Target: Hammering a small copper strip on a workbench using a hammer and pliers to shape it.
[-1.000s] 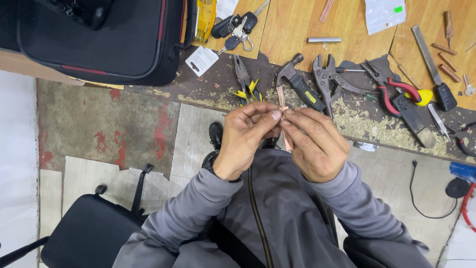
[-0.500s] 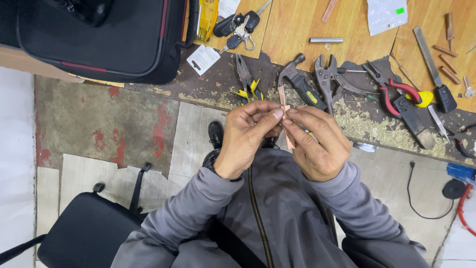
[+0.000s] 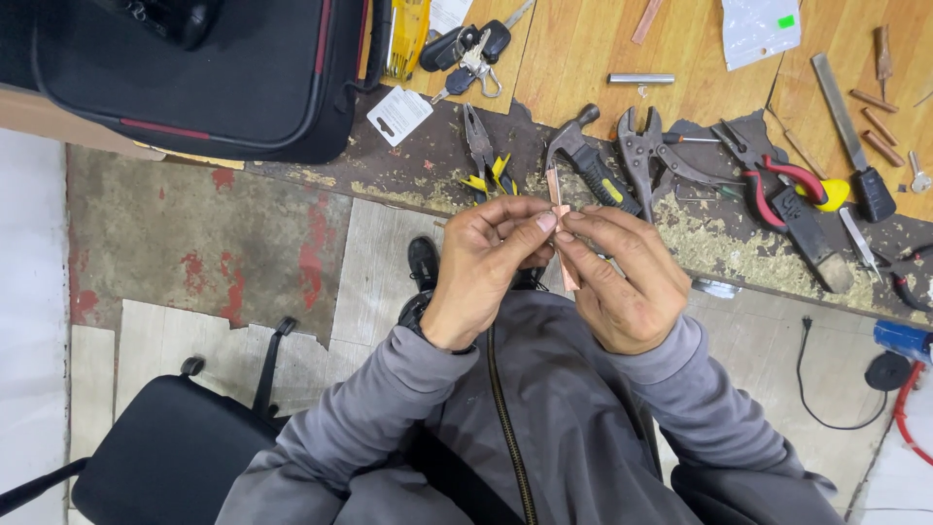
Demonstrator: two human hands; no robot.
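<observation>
Both hands meet above the lap, fingertips pinched together on a thin copper strip (image 3: pixel 562 243). Left hand (image 3: pixel 489 262) grips the strip's upper part between thumb and forefinger; right hand (image 3: pixel 622 282) clamps it from the opposite side. Strip orientation: roughly upright, just in front of the workbench edge (image 3: pixel 408 185). Behind it, left to right on the bench: yellow-handled pliers (image 3: pixel 484 160), hammer (image 3: pixel 588 160), locking pliers (image 3: pixel 646 151), red-handled pliers (image 3: pixel 777 180).
</observation>
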